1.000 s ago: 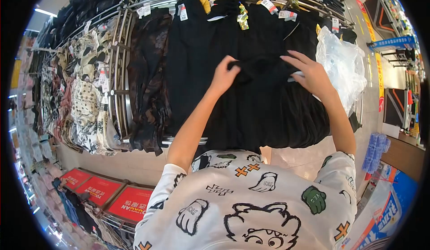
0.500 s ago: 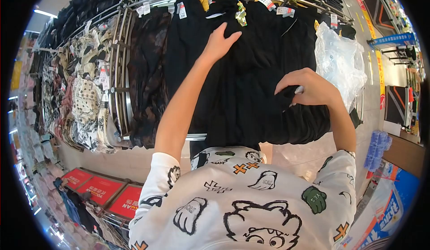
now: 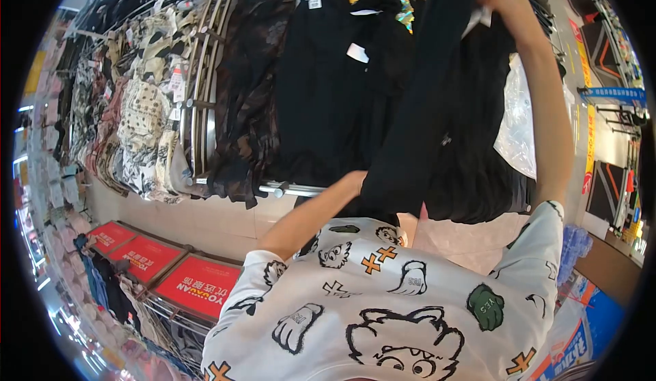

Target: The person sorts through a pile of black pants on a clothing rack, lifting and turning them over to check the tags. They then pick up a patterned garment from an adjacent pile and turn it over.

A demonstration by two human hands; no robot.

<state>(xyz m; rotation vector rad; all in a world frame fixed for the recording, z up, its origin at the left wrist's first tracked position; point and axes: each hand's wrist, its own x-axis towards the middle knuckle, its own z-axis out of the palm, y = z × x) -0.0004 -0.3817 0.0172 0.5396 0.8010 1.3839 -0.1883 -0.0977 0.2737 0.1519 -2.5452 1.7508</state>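
Slanting across the right part of the metal rack in the head view, a black garment reaches down to the near edge. The right hand looks clenched on its upper end, by a white tag; the left hand is mostly hidden behind its lower end, grasp unclear. Probably soft, light and limp, it should hold best by both ends.

Before the clothes rack, one pair of trousers slants from the right hand down to the left forearm; other trousers hang behind and left, plastic bag right
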